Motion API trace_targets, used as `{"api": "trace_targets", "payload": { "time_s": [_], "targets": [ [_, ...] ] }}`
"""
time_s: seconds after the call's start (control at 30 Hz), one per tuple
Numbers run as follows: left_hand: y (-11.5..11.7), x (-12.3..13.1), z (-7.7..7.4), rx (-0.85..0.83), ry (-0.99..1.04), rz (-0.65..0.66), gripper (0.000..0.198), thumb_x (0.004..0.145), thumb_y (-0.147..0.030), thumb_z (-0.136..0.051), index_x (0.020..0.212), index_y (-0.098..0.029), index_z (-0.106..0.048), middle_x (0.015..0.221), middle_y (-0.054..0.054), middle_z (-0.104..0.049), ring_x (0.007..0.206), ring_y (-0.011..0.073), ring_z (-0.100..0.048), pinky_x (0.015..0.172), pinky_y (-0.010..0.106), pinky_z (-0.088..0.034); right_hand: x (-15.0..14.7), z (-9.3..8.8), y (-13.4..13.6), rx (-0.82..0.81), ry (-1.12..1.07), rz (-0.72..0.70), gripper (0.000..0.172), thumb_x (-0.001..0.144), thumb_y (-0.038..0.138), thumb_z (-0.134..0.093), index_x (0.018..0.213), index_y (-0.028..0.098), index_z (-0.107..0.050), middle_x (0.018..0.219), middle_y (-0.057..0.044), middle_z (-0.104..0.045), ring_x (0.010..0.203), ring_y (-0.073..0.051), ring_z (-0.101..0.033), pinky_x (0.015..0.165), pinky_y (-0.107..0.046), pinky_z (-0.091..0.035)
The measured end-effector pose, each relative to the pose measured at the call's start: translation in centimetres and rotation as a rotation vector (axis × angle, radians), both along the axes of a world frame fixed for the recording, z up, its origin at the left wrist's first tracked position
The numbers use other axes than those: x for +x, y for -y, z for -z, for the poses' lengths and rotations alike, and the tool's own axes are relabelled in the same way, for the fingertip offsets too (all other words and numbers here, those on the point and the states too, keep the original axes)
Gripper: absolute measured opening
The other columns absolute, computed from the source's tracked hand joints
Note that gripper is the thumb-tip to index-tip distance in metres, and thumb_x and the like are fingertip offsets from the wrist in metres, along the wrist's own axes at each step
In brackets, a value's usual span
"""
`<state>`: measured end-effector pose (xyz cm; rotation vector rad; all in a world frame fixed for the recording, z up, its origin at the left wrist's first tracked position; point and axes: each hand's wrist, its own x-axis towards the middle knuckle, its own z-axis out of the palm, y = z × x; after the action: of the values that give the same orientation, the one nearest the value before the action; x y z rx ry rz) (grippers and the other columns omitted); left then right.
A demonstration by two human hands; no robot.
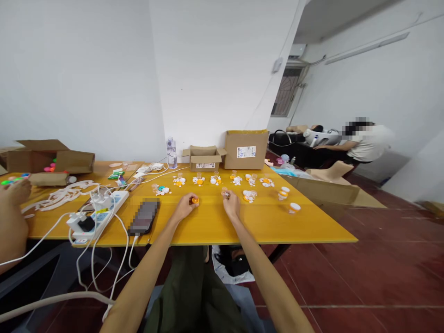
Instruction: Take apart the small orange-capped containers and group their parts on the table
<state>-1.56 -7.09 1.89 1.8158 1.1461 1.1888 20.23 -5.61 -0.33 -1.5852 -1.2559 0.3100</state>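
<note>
My left hand (186,206) is closed on a small orange round cap-like part (195,200) just above the yellow table (208,229). To the right, my right hand (231,203) pinches a small clear cup-like piece (225,190), partly covered by the fingers. Beyond both hands lie several small piles of white and orange parts, among them a pile (198,181) straight ahead and another pile (249,196) beside my right hand. A pile with a teal part (161,189) lies beyond my left hand. Lidded small jars (294,208) stand to the right.
A phone (144,216) and a power strip (104,219) with white cables lie at left. Two cardboard boxes, one open (204,158) and one larger (245,150), stand behind with a bottle (171,152). Another person's arm (14,212) reaches in at far left; a person sits far right.
</note>
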Motion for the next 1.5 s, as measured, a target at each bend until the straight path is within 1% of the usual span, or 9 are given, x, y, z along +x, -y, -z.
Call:
{"api": "trace_targets", "payload": {
  "time_s": [0.3, 0.37, 0.5, 0.67, 0.87, 1.0, 1.17, 1.33, 1.5],
  "targets": [
    [-0.1, 0.0, 0.2, 0.050, -0.063, -0.015, 0.012, 0.069, -0.017, -0.065, 0.081, -0.020, -0.063, 0.084, 0.001, -0.068, 0.081, 0.0161, -0.062, 0.081, 0.029, -0.049, 0.0, -0.2, -0.5, -0.022, -0.007, -0.091, 0.017, 0.080, 0.026, -0.055, 0.088, 0.026, -0.071, 0.079, -0.003, -0.074, 0.073, -0.021, -0.069, 0.071, -0.031, -0.052],
    [0.1, 0.0, 0.0, 0.074, -0.074, -0.012, 0.015, 0.069, -0.017, -0.066, 0.084, -0.020, -0.064, 0.088, 0.001, -0.069, 0.084, 0.0169, -0.062, 0.083, 0.030, -0.049, -0.5, -0.2, -0.2, -0.003, -0.043, -0.194, 0.019, 0.081, 0.028, -0.055, 0.092, 0.025, -0.070, 0.074, -0.001, -0.072, 0.067, -0.019, -0.068, 0.069, -0.031, -0.053],
    [0.6, 0.1, -0.7, 0.145, -0.057, 0.002, 0.020, 0.075, -0.025, -0.067, 0.094, -0.023, -0.067, 0.099, 0.003, -0.071, 0.099, 0.0204, -0.062, 0.094, 0.032, -0.047, -2.9, -0.1, 0.4, 0.051, -0.211, -0.505, 0.021, 0.078, 0.032, -0.058, 0.095, 0.023, -0.065, 0.064, 0.003, -0.067, 0.057, -0.017, -0.063, 0.060, -0.030, -0.053],
    [1.1, 0.1, -1.5, 0.198, -0.081, 0.039, 0.014, 0.079, -0.031, -0.066, 0.090, -0.023, -0.071, 0.095, 0.004, -0.073, 0.098, 0.0231, -0.063, 0.097, 0.036, -0.045, -6.4, 0.1, 1.1, 0.079, -0.329, -0.730, 0.023, 0.071, 0.033, -0.067, 0.088, 0.024, -0.054, 0.068, 0.004, -0.068, 0.063, -0.017, -0.065, 0.062, -0.028, -0.052],
    [0.9, 0.0, -1.5, 0.187, -0.075, -0.012, 0.009, 0.079, -0.028, -0.064, 0.077, -0.022, -0.071, 0.082, 0.003, -0.072, 0.090, 0.0214, -0.062, 0.091, 0.034, -0.047, -6.9, -0.3, 1.7, -0.003, -0.406, -0.747, 0.023, 0.071, 0.033, -0.067, 0.088, 0.024, -0.054, 0.067, 0.004, -0.066, 0.062, -0.015, -0.064, 0.058, -0.026, -0.050],
    [0.9, 0.1, -1.6, 0.168, -0.047, -0.024, 0.010, 0.079, -0.028, -0.063, 0.076, -0.022, -0.070, 0.082, 0.003, -0.072, 0.089, 0.0202, -0.062, 0.088, 0.033, -0.047, -6.4, -0.9, 1.9, -0.041, -0.432, -0.750, 0.017, 0.072, 0.036, -0.066, 0.077, 0.022, -0.057, 0.066, 0.001, -0.066, 0.058, -0.015, -0.062, 0.052, -0.025, -0.049],
    [1.0, 0.0, -1.8, 0.137, -0.009, -0.020, 0.011, 0.074, -0.029, -0.069, 0.082, -0.022, -0.073, 0.087, 0.003, -0.073, 0.090, 0.0202, -0.063, 0.089, 0.033, -0.047, -6.3, -1.2, 1.9, -0.007, -0.428, -0.728, 0.022, 0.074, 0.043, -0.063, 0.072, 0.021, -0.062, 0.061, 0.000, -0.065, 0.054, -0.014, -0.058, 0.048, -0.024, -0.046],
    [0.8, -0.1, -1.7, 0.082, 0.017, -0.027, 0.015, 0.070, -0.027, -0.071, 0.085, -0.023, -0.074, 0.091, 0.003, -0.075, 0.092, 0.0207, -0.064, 0.089, 0.034, -0.047, -6.2, -1.2, 2.0, 0.039, -0.326, -0.709, 0.029, 0.080, 0.049, -0.056, 0.071, 0.022, -0.063, 0.061, 0.000, -0.063, 0.053, -0.014, -0.056, 0.047, -0.024, -0.043],
    [0.6, -0.3, -1.5, 0.050, 0.048, -0.037, 0.019, 0.067, -0.031, -0.073, 0.085, -0.024, -0.075, 0.091, 0.003, -0.076, 0.093, 0.0220, -0.065, 0.090, 0.036, -0.047, -6.4, -1.2, 2.1, 0.105, -0.185, -0.669, 0.037, 0.087, 0.048, -0.048, 0.060, 0.024, -0.056, 0.055, 0.001, -0.059, 0.052, -0.015, -0.053, 0.054, -0.026, -0.044]
  ]
}}
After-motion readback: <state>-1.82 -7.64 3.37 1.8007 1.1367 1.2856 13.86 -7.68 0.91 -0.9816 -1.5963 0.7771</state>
